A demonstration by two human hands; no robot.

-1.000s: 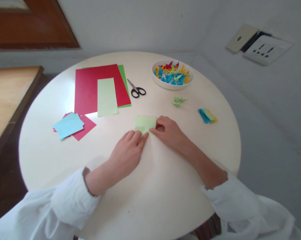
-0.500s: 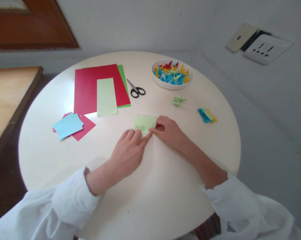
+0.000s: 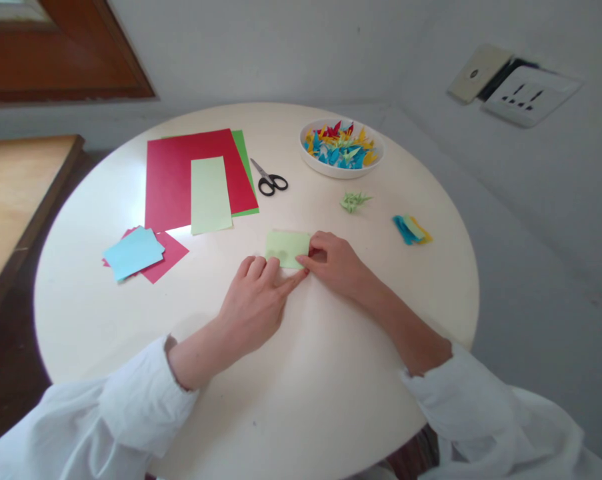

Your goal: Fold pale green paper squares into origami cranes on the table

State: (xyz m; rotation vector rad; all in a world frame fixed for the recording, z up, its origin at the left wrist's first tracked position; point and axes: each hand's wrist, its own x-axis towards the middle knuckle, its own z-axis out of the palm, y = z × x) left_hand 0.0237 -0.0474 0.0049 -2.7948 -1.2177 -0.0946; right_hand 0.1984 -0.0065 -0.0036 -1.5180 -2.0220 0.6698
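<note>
A small light green paper (image 3: pixel 287 248) lies flat on the table in front of me. My right hand (image 3: pixel 333 263) pinches its right edge between thumb and bent fingers. Along the near edge, my left hand (image 3: pixel 255 300) rests with its index finger stretched out to the near right corner, close to my right thumb. The other left fingers are bent, their tips at the paper's near left part; they grip nothing between them. My fingers cover the near right corner.
The round white table (image 3: pixel 341 373) also bears scissors (image 3: pixel 269 183), a red sheet (image 3: pixel 173 180), a pale green strip (image 3: pixel 211 197), blue cards (image 3: pixel 135 252), a white dish (image 3: pixel 338 172) of folded paper cranes, a pile of green folded pieces (image 3: pixel 353 201) and small coloured strips (image 3: pixel 411 230).
My left index finger has slid slightly right along the near edge, towards the right thumb. The whole view has shifted a little; the paper and my right hand keep their places.
</note>
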